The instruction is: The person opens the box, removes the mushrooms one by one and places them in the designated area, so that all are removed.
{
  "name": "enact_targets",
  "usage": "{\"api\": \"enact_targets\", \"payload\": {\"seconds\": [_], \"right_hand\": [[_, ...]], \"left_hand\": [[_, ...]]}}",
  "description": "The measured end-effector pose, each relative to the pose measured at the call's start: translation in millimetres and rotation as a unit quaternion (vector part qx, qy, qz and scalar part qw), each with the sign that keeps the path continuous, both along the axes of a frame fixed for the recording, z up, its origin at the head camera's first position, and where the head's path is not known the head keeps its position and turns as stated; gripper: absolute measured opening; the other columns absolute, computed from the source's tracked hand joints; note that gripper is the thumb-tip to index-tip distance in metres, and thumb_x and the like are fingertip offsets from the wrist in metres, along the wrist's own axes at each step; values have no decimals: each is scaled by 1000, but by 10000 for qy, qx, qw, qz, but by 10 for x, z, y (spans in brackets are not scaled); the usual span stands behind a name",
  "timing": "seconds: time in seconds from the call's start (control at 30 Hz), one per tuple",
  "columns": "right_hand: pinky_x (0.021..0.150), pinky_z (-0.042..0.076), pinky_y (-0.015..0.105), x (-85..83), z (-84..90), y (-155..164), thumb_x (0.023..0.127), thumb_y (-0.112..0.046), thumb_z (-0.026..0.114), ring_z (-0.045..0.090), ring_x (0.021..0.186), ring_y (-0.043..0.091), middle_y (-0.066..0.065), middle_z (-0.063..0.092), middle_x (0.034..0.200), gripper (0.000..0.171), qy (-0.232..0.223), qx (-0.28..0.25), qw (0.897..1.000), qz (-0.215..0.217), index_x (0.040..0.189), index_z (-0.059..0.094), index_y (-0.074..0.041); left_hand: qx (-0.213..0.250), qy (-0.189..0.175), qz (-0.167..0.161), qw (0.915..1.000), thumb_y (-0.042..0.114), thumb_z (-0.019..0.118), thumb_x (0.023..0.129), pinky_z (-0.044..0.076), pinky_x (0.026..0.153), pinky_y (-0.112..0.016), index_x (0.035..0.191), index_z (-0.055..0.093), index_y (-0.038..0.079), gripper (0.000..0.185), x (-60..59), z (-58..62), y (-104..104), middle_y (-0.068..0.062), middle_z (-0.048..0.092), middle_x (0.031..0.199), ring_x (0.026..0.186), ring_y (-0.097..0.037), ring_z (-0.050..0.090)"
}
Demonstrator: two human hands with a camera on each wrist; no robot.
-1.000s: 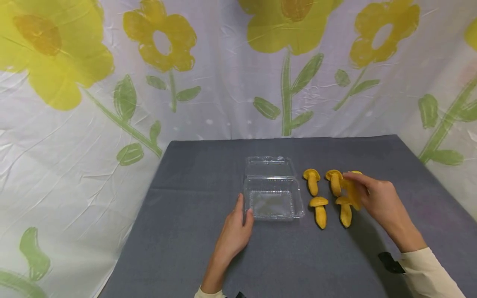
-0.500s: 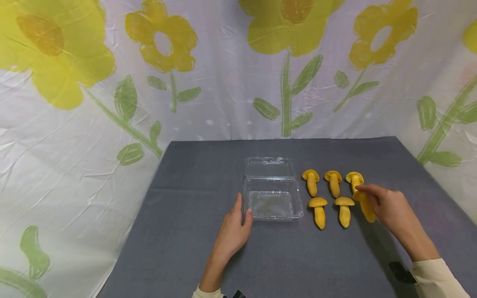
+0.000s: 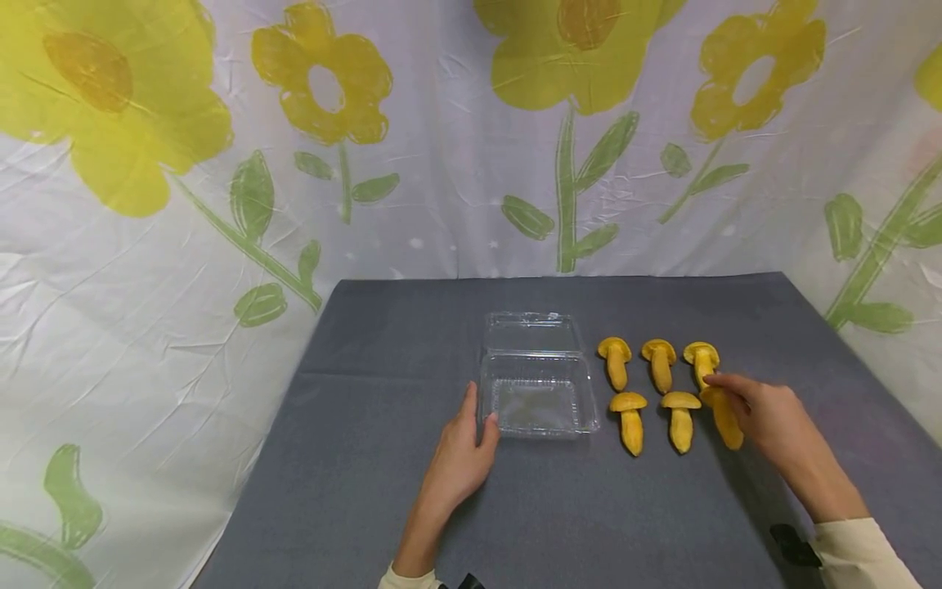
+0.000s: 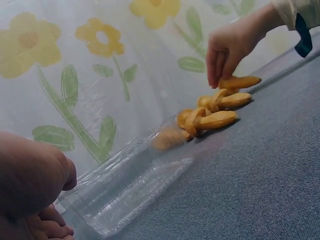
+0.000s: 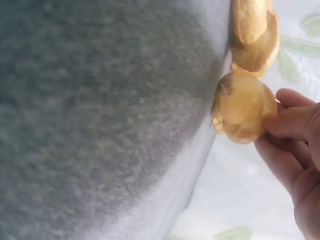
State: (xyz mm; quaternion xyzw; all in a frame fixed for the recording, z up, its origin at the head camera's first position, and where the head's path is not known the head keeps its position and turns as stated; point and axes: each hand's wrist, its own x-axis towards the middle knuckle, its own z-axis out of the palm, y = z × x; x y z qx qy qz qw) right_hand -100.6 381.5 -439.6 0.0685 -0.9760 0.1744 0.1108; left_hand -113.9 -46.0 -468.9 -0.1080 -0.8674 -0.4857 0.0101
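Six yellow toy mushrooms on the grey tablecloth (image 3: pixel 383 491), and my R hand (image 3: pixel 765 413) grips the sixth one (image 3: pixel 724 419) by the cap end, fingertips (image 5: pixel 287 125) curled onto its rounded top, as the R wrist view shows close up. This mushroom lies at the right end of the front row, stem pointing toward me, just beside the front-middle mushroom (image 3: pixel 680 417) and right below the back-right mushroom (image 3: pixel 702 360); whether it touches that one I can't tell. The rest form two neat rows: back-left mushroom (image 3: pixel 615 360) and back-middle mushroom (image 3: pixel 659 362) behind, front-left mushroom (image 3: pixel 630 419) ahead, all lying flat, caps away from me, each apart from its neighbours.

Left of the rows, near but not touching, sits a clear plastic clamshell box (image 3: pixel 539 402), lid (image 3: pixel 530 331) swung open and lying back toward the wall. My L hand (image 3: pixel 464 454) rests at the box's front-left corner, thumb and forefinger touching the rim, fingers loosely bent, not wrapped round anything. The L wrist view shows the box wall low and see-through, w/ the mushrooms and my R hand beyond it.

Behind the table hangs a white cloth backdrop (image 3: pixel 441 164) printed w/ big yellow flowers and green stems. Cream sleeve cuffs show on both arms at the bottom edge, and a dark strap (image 3: pixel 795 546) sits at the R wrist.
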Motion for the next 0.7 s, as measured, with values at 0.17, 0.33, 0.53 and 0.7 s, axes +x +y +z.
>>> {"api": "enact_targets", "payload": {"seconds": [0.17,0.33,0.53,0.7], "right_hand": [[44,33,27,-13,-44,-18,103,5,60,37,45,12,8,69,76,32,-285,-8,9996,50,134,68,2],[42,32,27,17,-51,-28,103,6,58,34,42,12,-2,53,61,34,-342,45,9994,91,137,65,3],[37,28,23,95,33,-217,100,4,63,25,37,5,-7,37,51,39,347,-23,9993,134,138,66,-2],[36,30,23,132,247,-642,100,-3,70,23,37,4,11,72,80,44,606,-290,9967,462,143,64,-8]], "left_hand": [[-16,-30,53,10000,17,56,109,39,121,-56,161,28,-12,65,17,-14,0,-33,42,159,148,-40,44],[-43,-47,80,9999,19,56,109,38,122,-55,162,28,-8,66,24,-27,15,-29,40,162,150,-37,42],[88,296,150,9994,22,60,108,40,121,-53,163,34,-2,65,38,15,-10,-21,43,164,149,-34,45],[199,620,301,9974,31,63,108,37,124,-50,162,43,11,61,81,116,-69,-4,39,167,151,-24,42]]}}
